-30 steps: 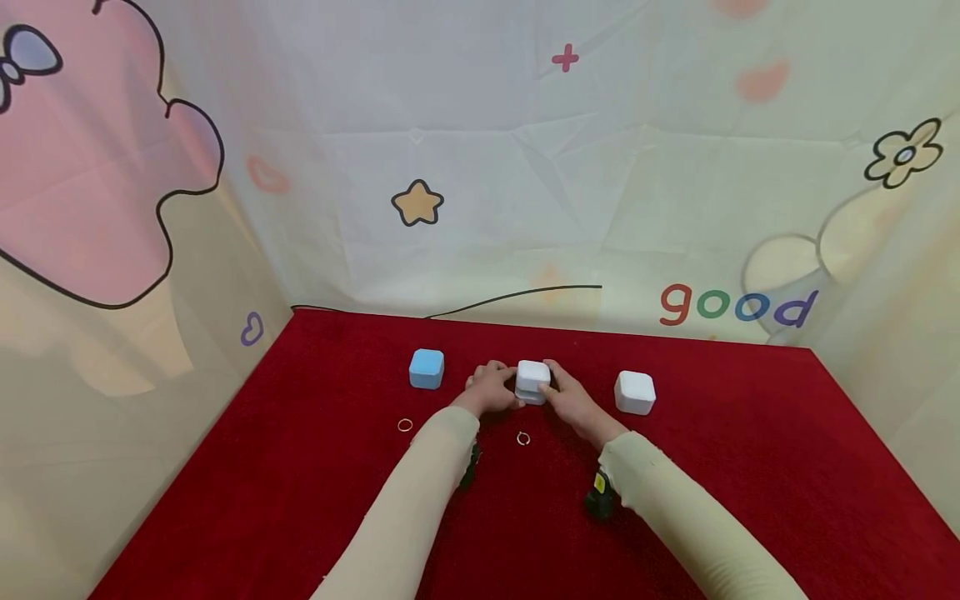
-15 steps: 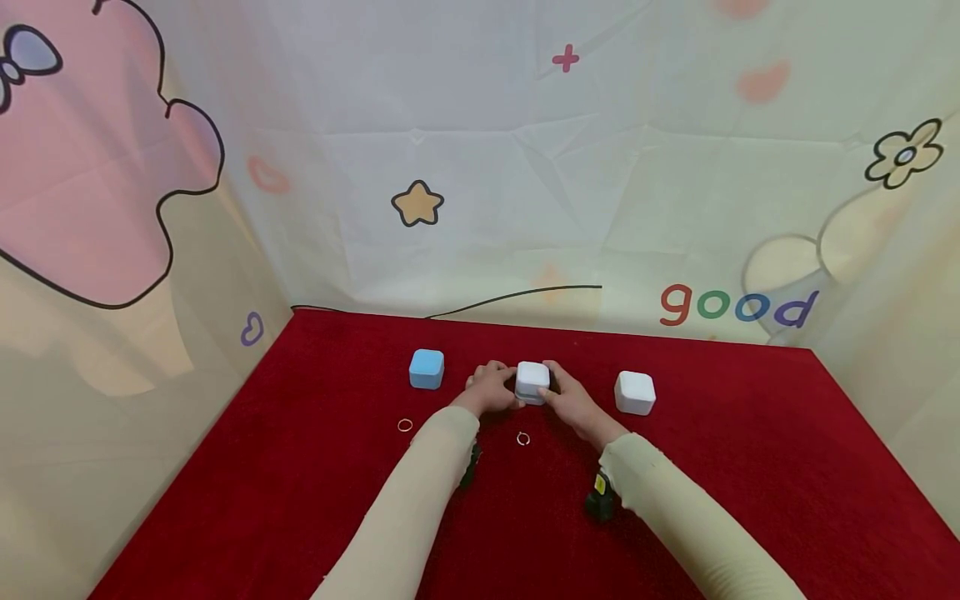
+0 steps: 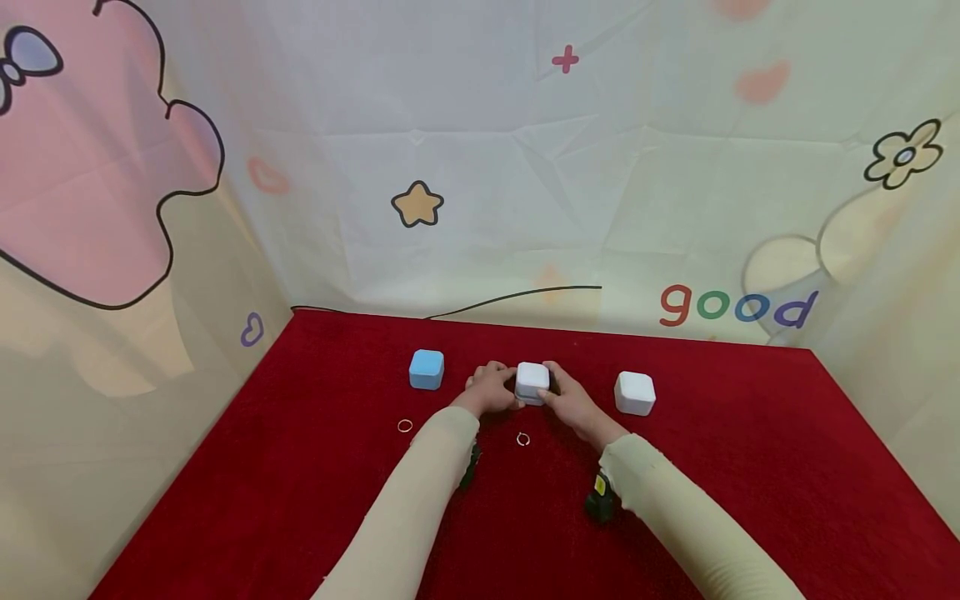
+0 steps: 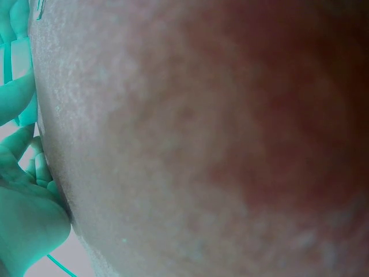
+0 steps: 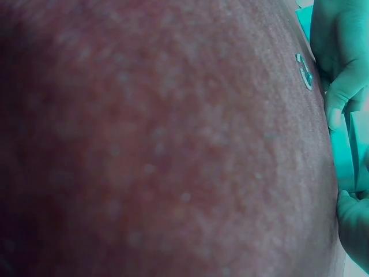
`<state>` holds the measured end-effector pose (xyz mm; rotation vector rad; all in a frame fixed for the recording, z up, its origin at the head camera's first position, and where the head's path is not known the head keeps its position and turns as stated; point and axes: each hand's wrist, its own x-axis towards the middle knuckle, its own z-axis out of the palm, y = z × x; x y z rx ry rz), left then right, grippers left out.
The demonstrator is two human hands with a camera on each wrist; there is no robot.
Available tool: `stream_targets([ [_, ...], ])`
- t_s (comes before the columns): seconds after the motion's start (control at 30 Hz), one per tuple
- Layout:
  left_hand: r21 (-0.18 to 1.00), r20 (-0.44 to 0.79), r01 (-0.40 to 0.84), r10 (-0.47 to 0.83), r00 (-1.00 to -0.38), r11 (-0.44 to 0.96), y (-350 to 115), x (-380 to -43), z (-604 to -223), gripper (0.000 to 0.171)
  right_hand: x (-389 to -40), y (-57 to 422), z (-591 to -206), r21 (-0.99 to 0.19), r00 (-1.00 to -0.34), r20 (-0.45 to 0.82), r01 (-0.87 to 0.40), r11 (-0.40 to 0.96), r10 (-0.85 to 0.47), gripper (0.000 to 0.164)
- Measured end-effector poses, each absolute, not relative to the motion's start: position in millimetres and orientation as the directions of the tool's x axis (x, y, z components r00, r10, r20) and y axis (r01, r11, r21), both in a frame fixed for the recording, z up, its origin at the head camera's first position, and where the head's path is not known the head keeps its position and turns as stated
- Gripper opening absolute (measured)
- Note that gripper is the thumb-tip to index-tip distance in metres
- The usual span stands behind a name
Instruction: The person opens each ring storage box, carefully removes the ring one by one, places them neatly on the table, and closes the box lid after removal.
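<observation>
A small white box (image 3: pixel 532 379) with rounded corners stands between my hands on the red cloth. My left hand (image 3: pixel 491 390) holds it low on the left side, thumb at the front. From the right, my right hand (image 3: pixel 573 404) grips its upper part, the lid, with the thumb at the front. A thin dark seam runs between lid and base; the box's inside is hidden. In the right wrist view the box (image 5: pixel 342 158) shows that seam between both hands. A ring (image 3: pixel 522 439) lies on the cloth just in front of the box.
A light blue box (image 3: pixel 427 369) stands to the left and another white box (image 3: pixel 635 392) to the right. A second ring (image 3: pixel 405 426) lies near my left sleeve. A printed curtain (image 3: pixel 487 167) hangs behind the red cloth (image 3: pixel 300 467).
The lid in my right hand has come down onto the base, and the wide gap between them has narrowed to a thin line. My left hand stays in place.
</observation>
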<state>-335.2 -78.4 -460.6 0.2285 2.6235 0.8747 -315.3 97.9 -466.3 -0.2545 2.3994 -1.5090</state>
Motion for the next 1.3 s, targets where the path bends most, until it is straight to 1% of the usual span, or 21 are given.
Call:
stream_targets([
  [0.1,0.602,-0.302,0.030,0.262,-0.917,0.798,-78,-335,-461,0.067,-315,98,-467,-0.901,-0.941,-0.151,0.006,0.434,-0.302,0.054],
  [0.53,0.610,-0.282,0.044,0.268,-0.921,0.792,-80,-329,-456,0.067,-314,97,-469,-0.899,-0.940,-0.151,0.003,0.438,-0.305,0.055],
  [0.93,0.619,-0.270,0.050,0.272,-0.924,0.783,-81,-329,-456,0.067,-316,96,-473,-0.897,-0.947,-0.133,-0.011,0.442,-0.294,0.051],
  [1.2,0.586,-0.299,0.038,0.260,-0.918,0.809,-78,-336,-461,0.068,-316,96,-471,-0.883,-0.946,-0.140,-0.014,0.470,-0.291,0.053],
  [1.3,0.589,-0.285,0.045,0.259,-0.923,0.807,-77,-340,-467,0.068,-315,97,-470,-0.880,-0.946,-0.139,-0.018,0.475,-0.292,0.054],
])
